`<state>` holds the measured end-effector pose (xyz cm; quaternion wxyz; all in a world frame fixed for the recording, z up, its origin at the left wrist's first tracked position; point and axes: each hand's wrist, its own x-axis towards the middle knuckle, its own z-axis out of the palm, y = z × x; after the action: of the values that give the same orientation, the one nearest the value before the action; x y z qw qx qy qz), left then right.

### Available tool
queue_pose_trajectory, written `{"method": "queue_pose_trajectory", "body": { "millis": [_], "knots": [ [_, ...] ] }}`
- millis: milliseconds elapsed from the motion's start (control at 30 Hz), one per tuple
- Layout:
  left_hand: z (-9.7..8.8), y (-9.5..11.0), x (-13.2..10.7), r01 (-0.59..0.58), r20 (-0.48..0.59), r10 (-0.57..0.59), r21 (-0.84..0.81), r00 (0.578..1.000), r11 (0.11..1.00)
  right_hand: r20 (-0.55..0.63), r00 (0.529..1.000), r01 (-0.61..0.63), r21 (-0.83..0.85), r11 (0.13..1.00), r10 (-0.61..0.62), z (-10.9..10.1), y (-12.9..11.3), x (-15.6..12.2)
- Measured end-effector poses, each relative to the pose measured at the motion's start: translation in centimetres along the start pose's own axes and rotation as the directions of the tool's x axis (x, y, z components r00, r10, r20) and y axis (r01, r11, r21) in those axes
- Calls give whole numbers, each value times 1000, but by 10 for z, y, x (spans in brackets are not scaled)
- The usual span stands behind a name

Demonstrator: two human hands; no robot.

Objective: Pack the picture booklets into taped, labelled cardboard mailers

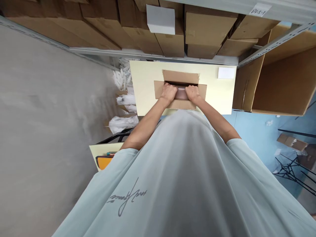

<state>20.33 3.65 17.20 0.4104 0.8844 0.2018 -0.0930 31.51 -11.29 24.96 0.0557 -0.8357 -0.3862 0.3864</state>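
An open cardboard box lies on a pale yellow table, its flaps folded outward. My left hand and my right hand are both inside the box opening. Their fingers are curled down onto a brownish item that sits in the box between them. The fingertips are hidden inside the box.
A white card lies on the table's right side. Shelves behind hold several cardboard boxes and a white box. A large open carton stands at right. White plastic bags lie left of the table. A folded black stand lies on the blue floor.
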Motion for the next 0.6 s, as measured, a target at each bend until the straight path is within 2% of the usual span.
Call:
{"method": "queue_pose_trajectory", "body": {
  "millis": [67, 167, 233, 300, 367, 433, 533, 600],
  "knots": [
    [-11, 5, -19, 8, 4, -8, 47, 1000, 999, -13, 999, -42, -70, 997, 42, -8, 3, -19],
    [-35, 4, -57, -38, -128, 42, 38, 991, 999, -162, 985, -64, -48, 997, 55, -18, 21, -59],
    [-51, -4, -80, 4, -264, -8, -15, 964, 1000, -327, 935, -123, 58, 991, 135, -19, 41, -85],
    [-61, -17, -94, 120, -356, -144, -90, 923, 989, -420, 866, -200, 205, 958, 270, -15, 62, -103],
    [-64, -30, -100, 239, -371, -270, -128, 889, 962, -395, 833, -253, 353, 901, 388, -8, 77, -111],
    [-63, -38, -99, 281, -366, -303, -112, 880, 953, -331, 834, -271, 450, 851, 441, 2, 83, -112],
    [-58, -30, -99, 199, -392, -215, -83, 894, 977, -336, 852, -208, 489, 847, 403, 11, 75, -112],
    [-56, -14, -101, 133, -369, -152, -75, 917, 988, -360, 883, -111, 460, 881, 299, 13, 64, -114]
  ]
}}
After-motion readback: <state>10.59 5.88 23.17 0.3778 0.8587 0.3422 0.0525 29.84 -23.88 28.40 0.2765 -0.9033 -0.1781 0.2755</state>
